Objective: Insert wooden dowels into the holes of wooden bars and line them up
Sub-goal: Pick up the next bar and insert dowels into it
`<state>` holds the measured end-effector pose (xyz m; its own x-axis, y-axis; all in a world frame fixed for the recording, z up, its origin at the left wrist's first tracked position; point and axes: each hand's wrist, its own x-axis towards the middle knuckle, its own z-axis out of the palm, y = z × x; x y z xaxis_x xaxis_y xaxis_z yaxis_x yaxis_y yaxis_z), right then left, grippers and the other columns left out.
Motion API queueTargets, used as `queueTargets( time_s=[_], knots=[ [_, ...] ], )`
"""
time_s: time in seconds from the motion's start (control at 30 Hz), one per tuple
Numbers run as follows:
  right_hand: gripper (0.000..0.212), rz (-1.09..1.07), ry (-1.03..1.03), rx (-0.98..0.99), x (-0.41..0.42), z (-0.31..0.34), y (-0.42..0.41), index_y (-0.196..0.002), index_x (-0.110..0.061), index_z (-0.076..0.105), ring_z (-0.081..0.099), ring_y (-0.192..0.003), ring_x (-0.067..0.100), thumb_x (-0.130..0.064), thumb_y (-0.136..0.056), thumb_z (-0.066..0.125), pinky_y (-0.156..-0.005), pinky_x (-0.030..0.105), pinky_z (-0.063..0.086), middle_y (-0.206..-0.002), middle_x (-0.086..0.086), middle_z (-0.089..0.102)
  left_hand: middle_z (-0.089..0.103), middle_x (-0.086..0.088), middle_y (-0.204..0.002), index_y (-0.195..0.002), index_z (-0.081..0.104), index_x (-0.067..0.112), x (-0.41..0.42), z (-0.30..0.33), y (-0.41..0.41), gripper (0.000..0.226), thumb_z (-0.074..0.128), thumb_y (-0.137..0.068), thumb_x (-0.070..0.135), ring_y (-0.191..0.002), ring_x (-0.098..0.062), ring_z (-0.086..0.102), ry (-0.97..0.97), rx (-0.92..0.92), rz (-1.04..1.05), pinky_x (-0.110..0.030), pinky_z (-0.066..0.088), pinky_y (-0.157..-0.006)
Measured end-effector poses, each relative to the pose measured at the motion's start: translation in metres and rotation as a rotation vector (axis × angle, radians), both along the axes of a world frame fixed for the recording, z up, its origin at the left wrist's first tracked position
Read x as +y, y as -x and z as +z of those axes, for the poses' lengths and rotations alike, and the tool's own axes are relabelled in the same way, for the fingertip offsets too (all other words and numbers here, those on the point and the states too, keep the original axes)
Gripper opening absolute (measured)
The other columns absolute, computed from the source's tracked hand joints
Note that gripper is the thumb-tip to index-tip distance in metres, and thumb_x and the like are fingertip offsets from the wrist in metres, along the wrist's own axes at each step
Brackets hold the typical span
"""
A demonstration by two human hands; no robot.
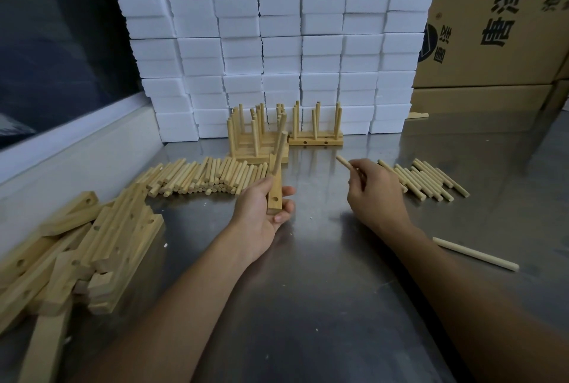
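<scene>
My left hand (261, 216) grips a short wooden bar (275, 194) above the steel table, its side hole facing me. One dowel (280, 150) stands tilted in the bar's far end. My right hand (374, 194) pinches a second dowel (346, 164) a little to the right of the bar, its tip pointing up and left. Finished bars with upright dowels (315, 131) stand in a row at the back, beside a deeper group (257, 136). Loose dowels lie in a long pile (203, 177) on the left and a smaller pile (428, 181) on the right.
A heap of bare drilled bars (92, 244) lies at the left edge. One long dowel (475, 254) lies alone at the right. A wall of white foam blocks (277, 43) stands at the back, cardboard boxes (498, 28) at the back right.
</scene>
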<state>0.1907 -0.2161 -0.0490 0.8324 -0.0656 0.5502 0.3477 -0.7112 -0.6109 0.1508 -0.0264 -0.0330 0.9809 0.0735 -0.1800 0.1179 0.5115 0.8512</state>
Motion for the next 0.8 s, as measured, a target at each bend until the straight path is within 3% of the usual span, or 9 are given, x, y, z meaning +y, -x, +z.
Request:
queueTargets(
  time_s=[0.07,0.13,0.27,0.37,0.47,0.57,0.7,0.8],
  knots=[
    [0.031,0.003,-0.037,-0.018,0.000,0.001,0.002,-0.131,-0.013,0.054,0.058,-0.072,0.012,-0.010,-0.100,0.051,-0.062,0.028,0.049,-0.089,0.002,0.065,0.059,-0.016,-0.084,-0.118,0.047,0.001,0.000,0.000,0.000,0.022,0.036,-0.106,0.016,-0.047,-0.018,0.050,0.025,0.005,-0.001,-0.019,0.029,-0.035],
    [0.027,-0.008,-0.087,-0.060,0.000,0.001,0.003,-0.126,-0.016,0.055,0.060,-0.072,0.015,-0.010,-0.099,0.051,-0.064,0.034,0.052,-0.095,0.005,0.067,0.059,-0.016,-0.083,-0.118,0.047,0.002,0.001,0.001,0.000,0.022,0.037,-0.105,0.016,-0.049,-0.019,0.051,0.055,0.007,-0.006,-0.020,0.031,-0.036],
    [0.038,0.010,-0.175,-0.027,-0.001,0.001,0.003,-0.129,-0.019,0.057,0.060,-0.075,0.005,-0.012,-0.093,0.064,-0.069,0.015,0.047,-0.108,-0.004,0.061,0.060,-0.016,-0.081,-0.117,0.050,0.002,0.002,0.001,0.000,0.021,0.038,-0.105,0.015,-0.053,-0.020,0.052,0.096,0.010,-0.009,-0.023,0.037,-0.041],
    [0.034,0.014,-0.251,0.008,-0.001,0.002,0.002,-0.129,-0.018,0.058,0.063,-0.076,0.005,-0.016,-0.095,0.064,-0.072,0.020,0.052,-0.101,-0.009,0.061,0.060,-0.015,-0.082,-0.118,0.050,0.002,0.002,0.001,0.000,0.023,0.036,-0.105,0.014,-0.055,-0.020,0.053,0.104,0.018,-0.011,-0.026,0.040,-0.048],
    [0.011,0.068,-0.386,0.041,0.008,0.004,0.004,-0.105,-0.017,0.068,0.068,-0.069,0.010,-0.018,-0.099,0.058,-0.070,0.028,0.057,-0.089,-0.003,0.070,0.059,-0.014,-0.081,-0.120,0.050,0.001,0.002,0.001,-0.001,0.024,0.035,-0.105,0.013,-0.057,-0.020,0.051,0.099,0.020,-0.008,-0.027,0.039,-0.054],
    [0.016,0.131,-0.562,0.122,0.021,0.009,0.009,-0.089,-0.019,0.069,0.068,-0.065,0.007,-0.027,-0.099,0.059,-0.061,0.023,0.054,-0.080,-0.004,0.071,0.055,-0.013,-0.079,-0.120,0.049,0.002,0.001,0.001,-0.001,0.024,0.034,-0.105,0.013,-0.057,-0.020,0.048,0.092,0.015,-0.013,-0.027,0.037,-0.056],
    [0.020,0.363,-0.940,0.381,0.044,0.019,0.021,-0.097,-0.007,0.070,0.068,-0.071,0.011,-0.026,-0.095,0.064,-0.063,0.023,0.054,-0.083,0.002,0.074,0.051,-0.011,-0.075,-0.116,0.047,0.004,0.001,0.001,-0.003,0.020,0.032,-0.106,0.014,-0.055,-0.018,0.046,0.082,0.007,-0.016,-0.026,0.037,-0.053],
    [0.019,0.482,-0.893,0.445,0.060,0.019,0.030,-0.102,-0.002,0.068,0.069,-0.067,0.014,-0.019,-0.094,0.066,-0.064,0.026,0.053,-0.078,0.004,0.074,0.052,-0.010,-0.074,-0.122,0.050,0.001,0.001,-0.001,-0.004,0.028,0.033,-0.105,0.015,-0.051,-0.015,0.048,0.075,0.007,-0.015,-0.024,0.039,-0.048]
  ],
)
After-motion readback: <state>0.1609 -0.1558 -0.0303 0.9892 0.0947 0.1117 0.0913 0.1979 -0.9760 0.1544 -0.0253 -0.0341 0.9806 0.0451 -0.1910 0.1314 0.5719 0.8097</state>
